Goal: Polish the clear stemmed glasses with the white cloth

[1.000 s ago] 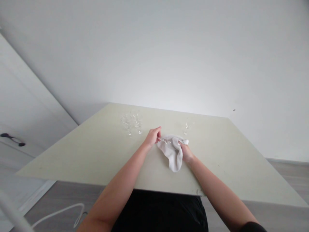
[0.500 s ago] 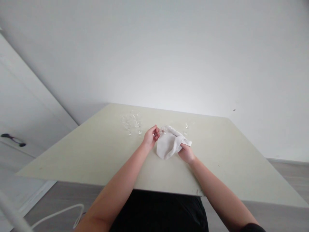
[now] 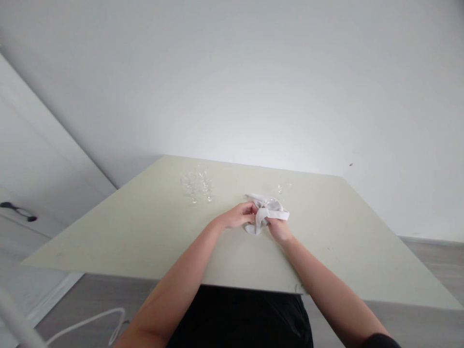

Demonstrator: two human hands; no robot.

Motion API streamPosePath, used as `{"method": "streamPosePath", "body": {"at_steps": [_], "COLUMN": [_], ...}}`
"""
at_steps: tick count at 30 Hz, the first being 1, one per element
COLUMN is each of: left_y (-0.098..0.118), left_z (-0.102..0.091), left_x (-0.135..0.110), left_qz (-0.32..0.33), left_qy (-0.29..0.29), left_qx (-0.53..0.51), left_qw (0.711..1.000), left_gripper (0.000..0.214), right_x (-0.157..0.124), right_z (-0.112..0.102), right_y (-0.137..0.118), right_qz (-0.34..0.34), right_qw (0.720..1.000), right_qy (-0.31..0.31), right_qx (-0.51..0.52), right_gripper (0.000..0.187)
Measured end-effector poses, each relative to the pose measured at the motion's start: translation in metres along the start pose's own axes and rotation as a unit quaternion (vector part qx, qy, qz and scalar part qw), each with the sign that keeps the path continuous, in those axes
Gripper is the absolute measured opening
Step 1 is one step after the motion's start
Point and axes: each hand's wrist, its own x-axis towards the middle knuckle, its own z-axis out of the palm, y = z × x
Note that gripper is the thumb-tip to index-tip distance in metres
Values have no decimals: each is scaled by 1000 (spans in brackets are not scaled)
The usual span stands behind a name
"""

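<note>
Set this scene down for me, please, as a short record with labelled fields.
Right hand: holds a white cloth
Left hand: curled at the cloth's left side, exact hold unclear
Cloth: bunched partly around a clear glass
Table, left of hands: clustered stemmed glasses
Beyond cloth: more clear glassware, faint
Backdrop: white wall, cabinet with dark handle
</note>
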Motion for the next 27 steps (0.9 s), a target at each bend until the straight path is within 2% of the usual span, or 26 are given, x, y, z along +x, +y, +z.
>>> {"method": "streamPosePath", "body": {"at_steps": [3,5,7,10,12,14,17,19,23,25,27], "left_y": [-1,1,4,9,10,10,8,8,9,9,8], "left_z": [-1,-4,-7,-13,-14,-13,-10,-8,-7,-7,-7], "left_x": [1,0,-2,-4,-4,-3,-3,-3,-6,-5,-4], "left_qz": [2,2,4,43,84,110,111,107,122,118,104], "left_qy": [-48,-40,36,203,235,201,153,128,41,30,59], "left_qx": [47,64,94,136,105,46,-7,-22,-53,-71,-82], "left_qw": [998,997,995,969,963,972,982,986,990,990,989], "left_gripper": [39,40,41,47,49,52,55,52,52,57,63], "right_x": [3,4,4,0,-4,-7,-10,-11,-12,-11,-10], "right_z": [-1,-3,-4,-3,2,9,14,13,8,8,10], "right_y": [4,5,3,-1,-6,-11,-17,-17,-13,-11,-10], "right_qz": [-28,-35,-46,-44,-32,-26,-12,19,91,91,73], "right_qw": [999,998,997,998,997,996,995,993,983,985,990], "right_qy": [35,51,55,20,-19,-56,-86,-108,-157,-148,-123], "right_qx": [22,13,-9,-48,-63,-68,-59,-37,4,8,-4], "right_gripper": [32,30,30,32,34,37,39,41,43,42,41]}}
